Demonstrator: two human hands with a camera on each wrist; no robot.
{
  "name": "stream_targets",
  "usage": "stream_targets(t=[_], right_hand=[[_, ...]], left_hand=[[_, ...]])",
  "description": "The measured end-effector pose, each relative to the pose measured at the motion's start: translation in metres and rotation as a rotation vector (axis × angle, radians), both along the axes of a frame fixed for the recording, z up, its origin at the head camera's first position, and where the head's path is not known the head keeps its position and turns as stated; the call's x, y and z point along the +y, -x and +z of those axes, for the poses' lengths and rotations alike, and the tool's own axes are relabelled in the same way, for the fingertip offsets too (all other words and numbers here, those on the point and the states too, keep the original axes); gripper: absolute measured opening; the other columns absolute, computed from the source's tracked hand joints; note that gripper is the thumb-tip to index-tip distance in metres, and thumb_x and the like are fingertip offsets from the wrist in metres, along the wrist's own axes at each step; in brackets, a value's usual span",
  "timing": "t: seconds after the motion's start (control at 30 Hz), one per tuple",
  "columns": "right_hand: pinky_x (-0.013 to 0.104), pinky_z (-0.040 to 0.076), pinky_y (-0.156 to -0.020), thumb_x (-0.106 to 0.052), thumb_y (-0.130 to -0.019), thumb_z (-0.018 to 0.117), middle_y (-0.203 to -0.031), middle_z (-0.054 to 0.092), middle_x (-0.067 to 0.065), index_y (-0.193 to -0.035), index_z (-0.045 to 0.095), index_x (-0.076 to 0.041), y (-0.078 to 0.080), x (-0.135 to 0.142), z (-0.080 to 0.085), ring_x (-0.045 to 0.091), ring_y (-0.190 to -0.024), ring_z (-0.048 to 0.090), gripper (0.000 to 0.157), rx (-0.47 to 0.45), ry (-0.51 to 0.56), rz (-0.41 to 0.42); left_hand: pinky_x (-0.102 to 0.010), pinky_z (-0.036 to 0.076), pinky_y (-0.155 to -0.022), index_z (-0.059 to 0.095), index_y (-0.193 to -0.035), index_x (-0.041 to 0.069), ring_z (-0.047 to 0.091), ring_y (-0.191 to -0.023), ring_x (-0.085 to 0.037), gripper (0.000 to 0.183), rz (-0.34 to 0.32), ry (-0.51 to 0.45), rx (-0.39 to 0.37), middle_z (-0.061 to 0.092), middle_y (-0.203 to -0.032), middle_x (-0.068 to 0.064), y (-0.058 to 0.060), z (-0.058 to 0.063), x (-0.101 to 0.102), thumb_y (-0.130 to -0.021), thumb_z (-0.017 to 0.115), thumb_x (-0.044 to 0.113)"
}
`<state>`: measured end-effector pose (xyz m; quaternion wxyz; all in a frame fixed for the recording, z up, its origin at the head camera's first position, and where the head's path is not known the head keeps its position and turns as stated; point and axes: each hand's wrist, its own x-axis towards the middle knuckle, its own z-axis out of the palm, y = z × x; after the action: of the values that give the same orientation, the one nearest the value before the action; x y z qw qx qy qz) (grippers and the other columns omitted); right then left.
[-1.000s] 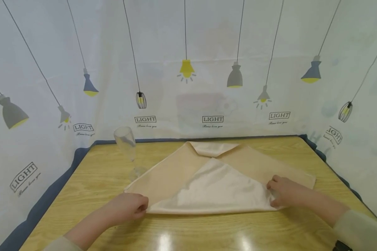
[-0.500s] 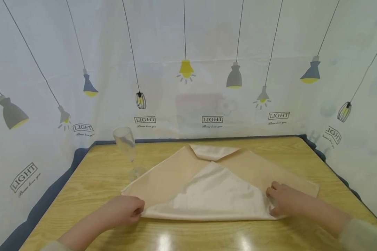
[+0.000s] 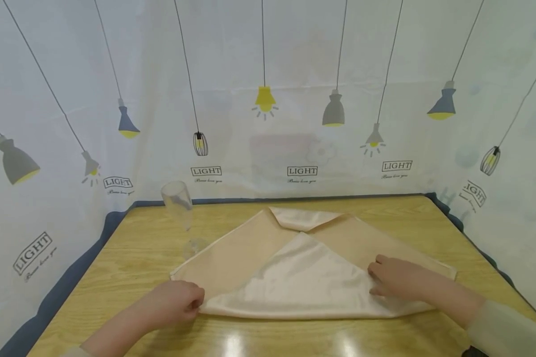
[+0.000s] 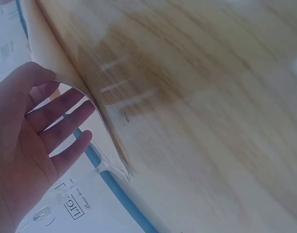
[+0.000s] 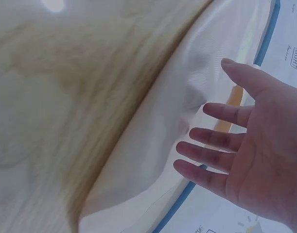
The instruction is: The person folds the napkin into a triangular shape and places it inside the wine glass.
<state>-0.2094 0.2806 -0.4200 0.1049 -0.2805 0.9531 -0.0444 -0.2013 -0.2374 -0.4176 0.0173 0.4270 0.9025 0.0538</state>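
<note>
Pale satin cloth lay across the lower centre of the head view, on the wooden table. Left hand, lower left, pinched the near fold's end between thumb and index finger. Right hand, lower right, had fingers straight and spread, gripping nothing; contact unclear. Progress, judged: partly folded; near and far flaps turned in, tips about meeting; side corners lay unfolded. Clear stemmed glass, centre left, stood beside the cloth.
</note>
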Motion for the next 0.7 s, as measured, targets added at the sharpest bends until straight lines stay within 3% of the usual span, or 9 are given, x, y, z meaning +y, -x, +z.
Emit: stream_targets(t=[0.13,0.27,0.53,0.7], right_hand=[[0.040,0.049,-0.075,-0.037,-0.088,0.071,-0.098,0.054,0.005,-0.113,0.062,-0.002,0.012,-0.014,0.005,0.020,-0.084,0.056,0.044,-0.055,0.016,-0.006],[0.044,0.049,-0.082,-0.036,-0.089,0.070,-0.105,0.056,0.010,-0.117,0.061,0.001,0.022,-0.027,0.006,0.028,-0.095,0.059,0.047,-0.040,0.003,0.014],[0.052,0.043,-0.093,-0.037,-0.092,0.067,-0.122,0.053,0.021,-0.128,0.056,0.004,0.045,-0.045,0.000,0.040,-0.112,0.053,0.055,-0.093,-0.031,0.008],[0.051,0.043,-0.095,-0.036,-0.094,0.065,-0.123,0.053,0.022,-0.129,0.055,0.004,0.060,-0.056,-0.005,0.040,-0.113,0.053,0.054,-0.051,-0.060,0.024]], left_hand=[[-0.022,0.037,-0.054,0.050,-0.069,0.022,0.036,-0.060,-0.003,0.026,-0.011,-0.012,0.028,0.039,-0.068,0.016,0.000,-0.002,0.000,-0.073,0.070,0.006],[-0.022,0.038,-0.056,0.052,-0.070,0.021,0.037,-0.062,-0.003,0.024,-0.009,-0.021,0.012,0.039,-0.070,0.015,0.001,-0.004,0.001,-0.073,0.069,0.005],[-0.022,0.037,-0.056,0.051,-0.070,0.021,0.036,-0.062,-0.004,0.024,-0.036,-0.024,0.044,0.037,-0.070,0.015,0.001,-0.007,0.001,-0.073,0.070,0.006],[-0.024,0.038,-0.058,0.051,-0.070,0.020,0.037,-0.063,-0.005,0.023,-0.022,0.006,0.038,0.037,-0.070,0.014,0.002,-0.007,0.002,-0.072,0.070,0.008]])
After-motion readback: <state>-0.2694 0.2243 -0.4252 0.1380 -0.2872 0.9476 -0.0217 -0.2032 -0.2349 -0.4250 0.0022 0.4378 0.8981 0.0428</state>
